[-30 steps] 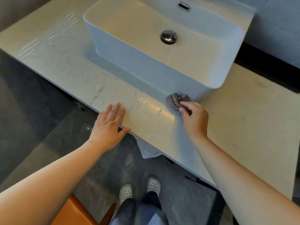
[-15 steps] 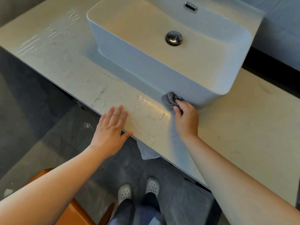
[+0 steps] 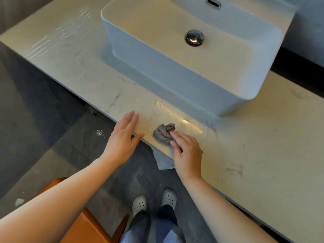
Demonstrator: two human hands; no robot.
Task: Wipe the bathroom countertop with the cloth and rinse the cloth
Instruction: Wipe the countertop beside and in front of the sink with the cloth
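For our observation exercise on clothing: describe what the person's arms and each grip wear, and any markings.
The left forearm and right forearm are bare, with no sleeves in view. The left grip and right grip show no gloves, rings, watch or markings.

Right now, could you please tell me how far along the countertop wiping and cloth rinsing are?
Looks partly done: wet streaks at the far-left end of the countertop suggest a pass there. In hand: the right hand holds the bunched grey cloth near the front edge, beside the flat left hand. Left: water beads in front of the basin, then rinsing; no water shows in the basin.
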